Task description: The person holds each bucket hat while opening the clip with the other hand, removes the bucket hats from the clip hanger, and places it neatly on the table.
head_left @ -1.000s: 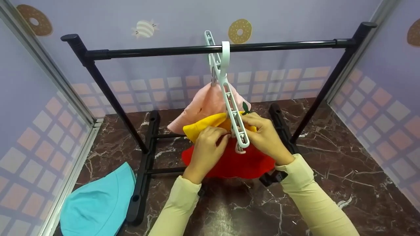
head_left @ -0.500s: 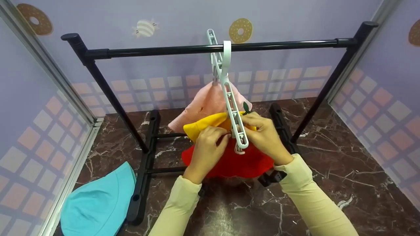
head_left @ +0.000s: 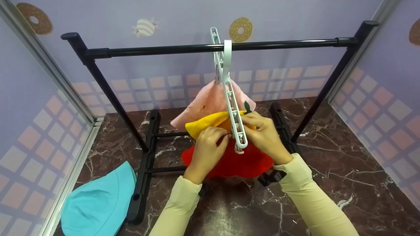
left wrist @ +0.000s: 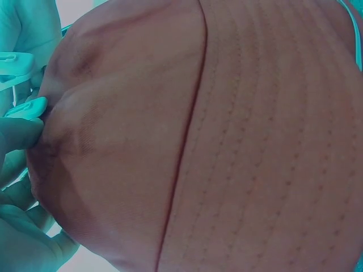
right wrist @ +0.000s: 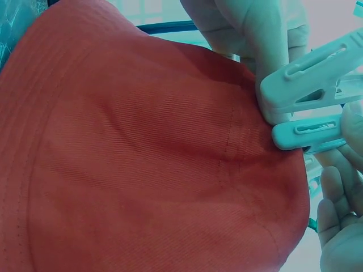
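A white hanger (head_left: 227, 54) with clips hooks over the black bar, its near arm reaching between my two hands. My left hand (head_left: 209, 142) pinches the crown of a red bucket hat (head_left: 242, 167) just left of that arm. On the other side, my right hand (head_left: 262, 132) grips a white clip (right wrist: 309, 133); the clip's tip overlaps the crown's edge in the right wrist view. Stitched brim and crown of the hat (left wrist: 125, 113) fill the left wrist view. Behind it hang a yellow hat (head_left: 205, 124) with a green leaf (head_left: 247, 107) and a pink hat (head_left: 200, 109).
The black rack (head_left: 157, 51) stands on a dark marbled surface (head_left: 344, 157), feet at left and right. A turquoise bucket hat (head_left: 95, 203) lies beside its left foot. Patterned walls (head_left: 183, 29) enclose the back and both sides.
The hanger's far end has swung slightly right, and the pink hat has drifted right with it. The near end has shifted a little left. Both hands keep nearly the same place and hold.
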{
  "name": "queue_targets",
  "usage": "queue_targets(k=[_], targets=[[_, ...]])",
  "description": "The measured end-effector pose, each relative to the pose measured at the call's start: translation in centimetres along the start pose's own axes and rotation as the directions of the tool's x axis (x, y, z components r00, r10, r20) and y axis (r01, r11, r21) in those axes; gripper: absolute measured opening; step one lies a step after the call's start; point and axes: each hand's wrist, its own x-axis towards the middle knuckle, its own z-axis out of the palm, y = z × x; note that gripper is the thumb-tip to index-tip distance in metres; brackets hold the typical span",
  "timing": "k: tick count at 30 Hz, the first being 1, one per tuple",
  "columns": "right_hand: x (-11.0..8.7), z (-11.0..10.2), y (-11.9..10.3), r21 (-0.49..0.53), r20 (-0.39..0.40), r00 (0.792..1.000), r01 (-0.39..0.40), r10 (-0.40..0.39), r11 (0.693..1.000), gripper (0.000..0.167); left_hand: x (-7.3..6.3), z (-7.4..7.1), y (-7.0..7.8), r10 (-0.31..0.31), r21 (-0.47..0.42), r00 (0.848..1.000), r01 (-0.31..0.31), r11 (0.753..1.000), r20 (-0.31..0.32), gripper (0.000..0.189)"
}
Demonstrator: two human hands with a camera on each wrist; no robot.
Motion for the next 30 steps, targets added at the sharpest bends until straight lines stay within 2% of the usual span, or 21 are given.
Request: queue_targets(k=[15, 22, 30], targets=[[0.02, 0.03, 0.16, -0.019, -0.011, 1.000, 0.014, -0.014, 1.000, 0.020, -0.19, 0.22, -0.08, -0.010, -0.005, 1.000, 0.010, 1.000, -0.006, 0.008], [0.09, 0.14, -0.05, 0.015, -0.013, 1.000, -0.012, 0.012, 1.000, 0.023, -0.28, 0.20, -0.12, -0.004, 0.002, 1.000, 0.004, 1.000, -0.009, 0.007], [0.03, 0.16, 0.06, 0.009, -0.013, 1.000, -0.011, 0.011, 1.000, 0.021, -0.56, 0.33, -0.26, 0.006, 0.019, 1.000, -0.006, 1.000, -0.019, 0.007]])
